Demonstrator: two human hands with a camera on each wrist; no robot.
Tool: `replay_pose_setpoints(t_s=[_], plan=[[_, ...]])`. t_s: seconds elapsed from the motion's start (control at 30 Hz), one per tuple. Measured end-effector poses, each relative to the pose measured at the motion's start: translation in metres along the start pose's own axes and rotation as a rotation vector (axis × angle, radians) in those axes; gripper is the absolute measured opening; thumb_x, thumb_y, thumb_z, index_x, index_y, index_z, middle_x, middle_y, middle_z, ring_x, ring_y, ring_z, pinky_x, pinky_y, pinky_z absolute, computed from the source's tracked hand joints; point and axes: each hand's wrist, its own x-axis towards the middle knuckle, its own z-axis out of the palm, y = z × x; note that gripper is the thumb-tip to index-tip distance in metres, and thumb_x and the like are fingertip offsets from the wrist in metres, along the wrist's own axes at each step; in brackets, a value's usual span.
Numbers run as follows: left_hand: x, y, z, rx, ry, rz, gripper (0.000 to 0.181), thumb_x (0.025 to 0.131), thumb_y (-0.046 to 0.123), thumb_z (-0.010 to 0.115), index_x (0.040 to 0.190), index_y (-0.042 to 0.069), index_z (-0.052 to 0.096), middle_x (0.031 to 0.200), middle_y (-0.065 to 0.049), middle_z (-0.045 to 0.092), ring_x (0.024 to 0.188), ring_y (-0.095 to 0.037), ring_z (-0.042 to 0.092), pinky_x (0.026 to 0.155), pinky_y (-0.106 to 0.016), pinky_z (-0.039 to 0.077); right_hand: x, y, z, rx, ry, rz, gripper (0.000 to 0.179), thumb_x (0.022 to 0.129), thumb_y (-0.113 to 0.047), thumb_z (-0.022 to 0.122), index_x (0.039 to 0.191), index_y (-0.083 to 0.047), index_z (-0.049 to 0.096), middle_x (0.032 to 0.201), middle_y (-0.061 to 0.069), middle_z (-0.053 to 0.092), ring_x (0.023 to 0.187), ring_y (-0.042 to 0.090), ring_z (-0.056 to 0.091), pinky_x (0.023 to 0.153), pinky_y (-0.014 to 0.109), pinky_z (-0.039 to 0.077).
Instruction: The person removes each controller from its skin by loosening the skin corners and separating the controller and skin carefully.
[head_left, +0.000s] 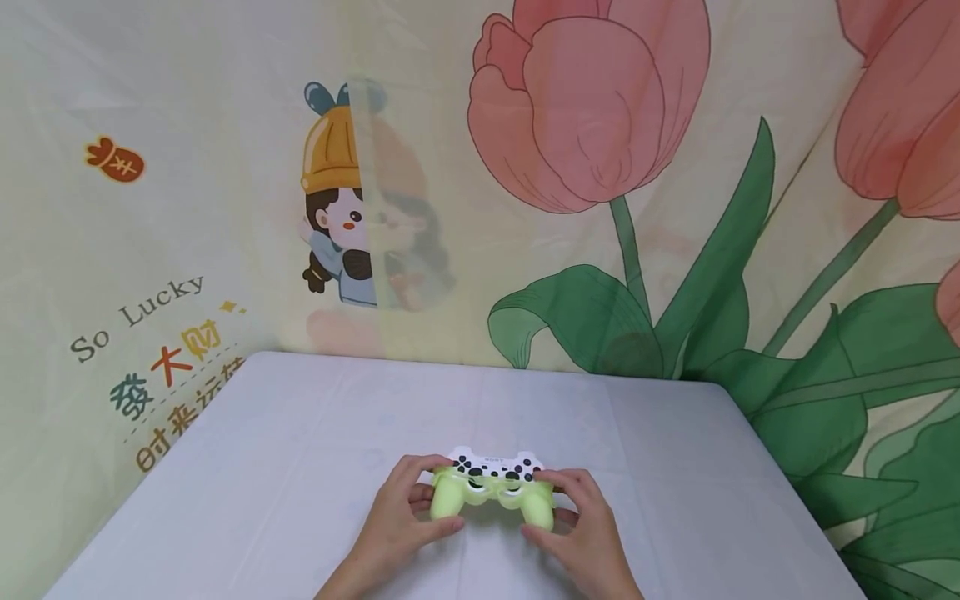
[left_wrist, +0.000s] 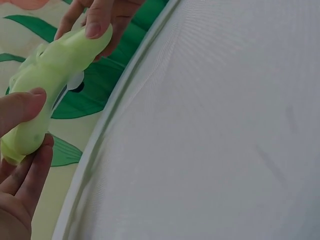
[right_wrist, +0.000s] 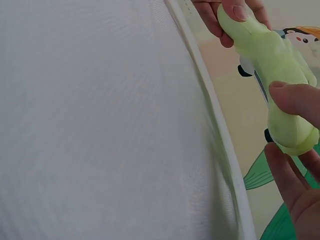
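Note:
Both hands hold a game controller (head_left: 493, 460) above the front of the white table. Its upper face is white with black buttons and sticks, and a pale green soft cover (head_left: 448, 497) wraps the two grips and the lower part. My left hand (head_left: 405, 508) grips the left end, thumb on the near side and fingers round the far side. On the opposite end, my right hand (head_left: 588, 525) has the same kind of hold. From the left wrist, the cover (left_wrist: 62, 55) shows its smooth underside between thumb and fingers. The right wrist view shows the right thumb (right_wrist: 295, 97) pressing the cover.
A white cloth covers the table (head_left: 375, 408), whose back edge meets a hanging fabric backdrop. Pink tulips (head_left: 592, 100), green leaves, a cartoon figure (head_left: 337, 217) and lettering are printed on the backdrop.

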Motion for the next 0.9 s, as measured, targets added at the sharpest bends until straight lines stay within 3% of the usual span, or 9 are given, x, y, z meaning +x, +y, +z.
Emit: replay_pose_setpoints(t_s=[0.2, 0.43, 0.57, 0.73, 0.9], plan=[[0.0005, -0.0006, 0.0015, 0.014, 0.009, 0.055, 0.076, 0.066, 0.013, 0.103, 0.130, 0.027, 0.065, 0.131, 0.002, 0.057, 0.119, -0.016, 0.061, 0.087, -0.029, 0.062, 0.0000, 0.0016, -0.0002, 0.001, -0.002, -0.025, 0.068, 0.067, 0.000, 0.100, 0.123, -0.025, 0.070, 0.129, 0.002, 0.054, 0.124, 0.026, 0.058, 0.090, 0.024, 0.059], [0.0011, -0.0019, 0.0009, 0.012, -0.019, 0.158, 0.072, 0.066, 0.015, 0.103, 0.126, 0.023, 0.063, 0.134, 0.000, 0.053, 0.120, -0.018, 0.060, 0.084, -0.032, 0.063, -0.0014, 0.0067, 0.0013, -0.018, 0.006, -0.106, 0.074, 0.064, 0.010, 0.097, 0.120, -0.028, 0.068, 0.129, -0.002, 0.050, 0.114, 0.016, 0.057, 0.086, 0.026, 0.060], [0.0006, -0.0012, -0.0001, 0.028, -0.024, 0.151, 0.072, 0.066, 0.013, 0.103, 0.124, 0.025, 0.062, 0.130, 0.002, 0.054, 0.118, -0.017, 0.061, 0.083, -0.031, 0.063, -0.0019, 0.0083, 0.0017, -0.049, 0.002, -0.138, 0.076, 0.062, 0.009, 0.097, 0.120, -0.028, 0.066, 0.127, -0.003, 0.049, 0.112, 0.014, 0.056, 0.084, 0.026, 0.060], [-0.0007, -0.0004, -0.0003, 0.052, -0.032, 0.103, 0.072, 0.065, 0.012, 0.103, 0.120, 0.028, 0.060, 0.124, 0.005, 0.055, 0.113, -0.017, 0.060, 0.080, -0.030, 0.063, -0.0019, 0.0076, -0.0001, -0.088, -0.032, -0.119, 0.076, 0.060, 0.001, 0.102, 0.119, -0.029, 0.063, 0.125, -0.004, 0.049, 0.112, 0.016, 0.055, 0.085, 0.027, 0.058], [-0.0006, -0.0027, -0.0001, 0.058, -0.053, 0.142, 0.069, 0.066, 0.013, 0.102, 0.118, 0.028, 0.059, 0.120, 0.004, 0.055, 0.110, -0.017, 0.060, 0.077, -0.030, 0.063, -0.0013, 0.0062, -0.0016, -0.135, -0.058, -0.115, 0.074, 0.060, -0.004, 0.103, 0.115, -0.026, 0.059, 0.121, -0.006, 0.049, 0.112, 0.016, 0.053, 0.085, 0.026, 0.057]])
